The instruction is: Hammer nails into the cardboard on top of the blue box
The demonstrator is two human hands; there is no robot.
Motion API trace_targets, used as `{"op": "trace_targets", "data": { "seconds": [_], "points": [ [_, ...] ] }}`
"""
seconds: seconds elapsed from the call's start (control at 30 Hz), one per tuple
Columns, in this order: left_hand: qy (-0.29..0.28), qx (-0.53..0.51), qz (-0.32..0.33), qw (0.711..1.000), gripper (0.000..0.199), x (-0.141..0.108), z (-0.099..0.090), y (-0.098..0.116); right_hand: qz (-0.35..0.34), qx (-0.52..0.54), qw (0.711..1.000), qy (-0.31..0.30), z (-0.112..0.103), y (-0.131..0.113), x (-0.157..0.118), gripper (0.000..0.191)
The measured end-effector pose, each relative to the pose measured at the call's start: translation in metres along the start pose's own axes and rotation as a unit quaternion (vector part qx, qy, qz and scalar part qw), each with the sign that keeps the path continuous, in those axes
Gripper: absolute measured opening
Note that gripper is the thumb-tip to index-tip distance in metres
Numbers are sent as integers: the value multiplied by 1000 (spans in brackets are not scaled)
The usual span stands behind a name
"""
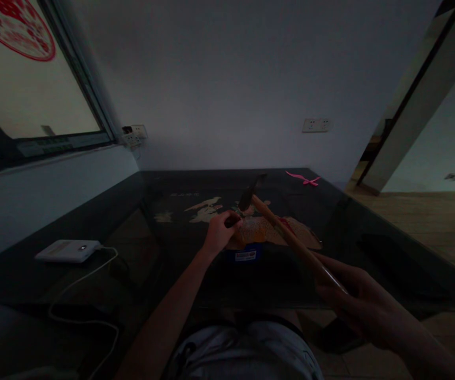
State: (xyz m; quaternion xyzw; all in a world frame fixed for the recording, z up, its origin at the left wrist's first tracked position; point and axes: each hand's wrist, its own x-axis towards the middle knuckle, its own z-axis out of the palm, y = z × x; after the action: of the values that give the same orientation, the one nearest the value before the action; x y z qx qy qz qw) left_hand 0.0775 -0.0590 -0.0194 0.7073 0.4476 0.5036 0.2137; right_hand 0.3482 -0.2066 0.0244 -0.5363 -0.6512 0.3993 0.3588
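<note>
My right hand (351, 298) is wrapped round the wooden handle of a hammer (294, 243), whose dark head is raised over the middle of the table. My left hand (224, 229) is closed in a pinch beside the left end of a patterned tan piece (296, 232); what its fingertips hold is too small and dark to make out. An orange-yellow item (257, 232) lies by the left hand, with a blue box (246, 254) just in front of it.
The dark glossy table (187, 184) meets the wall at the back. A white power bank (71, 250) with a white cable lies at the left. A pink ribbon (304, 179) is at the back right, and a dark flat object (401, 264) lies on the right.
</note>
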Motion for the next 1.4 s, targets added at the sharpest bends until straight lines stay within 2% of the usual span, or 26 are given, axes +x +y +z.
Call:
{"op": "trace_targets", "data": {
  "seconds": [0.1,0.53,0.73,0.87,1.03,1.27,1.4],
  "points": [
    [1,18,-8,1000,8,0,1,-2,-18,-16,999,27,1,0,-1,54],
    [-5,30,-20,999,12,0,0,-4,-22,-40,999,-2,-4,-6,-1,52],
    [-5,21,-16,1000,9,0,1,-2,-22,-22,999,24,-2,-5,-2,54],
    [-4,19,-27,999,10,0,1,-1,4,-12,1000,-19,0,-2,-2,54],
    [-14,21,-24,999,6,-1,0,0,-22,-12,999,21,0,2,-2,54],
    [-2,33,-29,999,9,0,1,-1,3,-2,1000,4,2,9,-4,53],
    [-6,39,-25,999,7,0,0,1,-7,1,1000,1,2,6,-3,55]
  ]
}}
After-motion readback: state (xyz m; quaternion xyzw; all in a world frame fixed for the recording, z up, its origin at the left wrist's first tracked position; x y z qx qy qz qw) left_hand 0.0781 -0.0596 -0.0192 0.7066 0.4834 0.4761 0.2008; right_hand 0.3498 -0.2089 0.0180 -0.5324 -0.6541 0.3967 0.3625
